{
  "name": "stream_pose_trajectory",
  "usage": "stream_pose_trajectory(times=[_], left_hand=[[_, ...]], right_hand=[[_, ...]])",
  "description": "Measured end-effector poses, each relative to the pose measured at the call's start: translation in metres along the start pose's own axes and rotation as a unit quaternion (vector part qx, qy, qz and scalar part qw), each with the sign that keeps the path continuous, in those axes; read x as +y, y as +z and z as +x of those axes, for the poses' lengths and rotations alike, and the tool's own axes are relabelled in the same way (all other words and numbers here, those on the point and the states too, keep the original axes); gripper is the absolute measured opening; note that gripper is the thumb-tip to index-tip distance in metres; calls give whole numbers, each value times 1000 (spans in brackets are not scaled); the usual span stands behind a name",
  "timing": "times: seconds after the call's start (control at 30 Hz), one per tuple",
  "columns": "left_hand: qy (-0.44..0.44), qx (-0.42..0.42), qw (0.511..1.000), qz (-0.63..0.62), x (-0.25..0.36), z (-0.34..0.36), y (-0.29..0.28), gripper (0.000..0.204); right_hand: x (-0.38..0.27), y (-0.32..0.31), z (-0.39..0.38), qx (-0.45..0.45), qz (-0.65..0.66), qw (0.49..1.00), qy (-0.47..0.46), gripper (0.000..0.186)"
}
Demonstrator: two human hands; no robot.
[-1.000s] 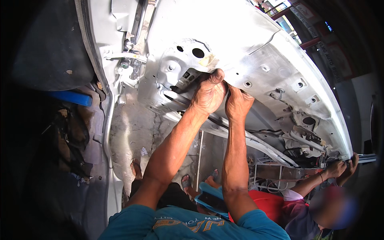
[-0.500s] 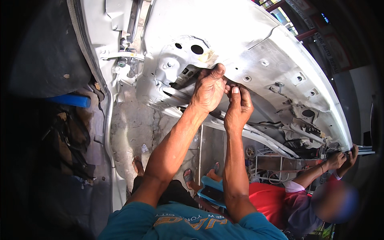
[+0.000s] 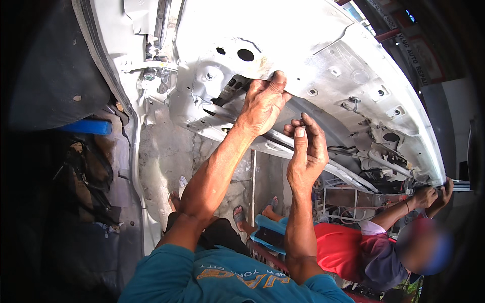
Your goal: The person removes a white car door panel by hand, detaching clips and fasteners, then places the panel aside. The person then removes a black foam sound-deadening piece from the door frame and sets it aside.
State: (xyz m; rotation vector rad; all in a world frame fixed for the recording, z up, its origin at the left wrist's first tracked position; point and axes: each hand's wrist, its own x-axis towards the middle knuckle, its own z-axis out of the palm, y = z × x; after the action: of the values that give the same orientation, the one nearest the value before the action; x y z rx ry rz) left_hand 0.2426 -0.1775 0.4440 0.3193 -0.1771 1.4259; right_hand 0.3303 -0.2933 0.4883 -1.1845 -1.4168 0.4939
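Cracked grey concrete floor [image 3: 164, 134] — on it, a small whitish scrap [image 3: 182, 181] and sandalled feet [image 3: 239, 214].

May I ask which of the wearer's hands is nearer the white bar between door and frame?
Left. The left hand is below and right of the bar; the right hand, lower, farther right.

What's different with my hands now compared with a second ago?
Your right hand has come away from the door, back toward you and slightly right, fingers curled; whether they pinch anything small is unclear. Your left hand still grips the door's inner edge, and the co-worker's hands remain at its far end.
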Motion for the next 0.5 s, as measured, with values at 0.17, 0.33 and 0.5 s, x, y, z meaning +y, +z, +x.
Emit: stream_pose_trajectory(times=[0.17, 0.33, 0.5], left_hand=[[22, -36, 998, 56, 0, 3, -5, 25], [44, -29, 995, 89, 2, 4, 9, 48], [21, -27, 995, 93, 0, 4, 2, 46]], right_hand=[[-25, 7, 30, 0, -78, 995, -57, 18], [-20, 8, 56, 19, -288, 931, -223, 16], [-16, 20, 57, 55, -286, 925, -243, 15]])
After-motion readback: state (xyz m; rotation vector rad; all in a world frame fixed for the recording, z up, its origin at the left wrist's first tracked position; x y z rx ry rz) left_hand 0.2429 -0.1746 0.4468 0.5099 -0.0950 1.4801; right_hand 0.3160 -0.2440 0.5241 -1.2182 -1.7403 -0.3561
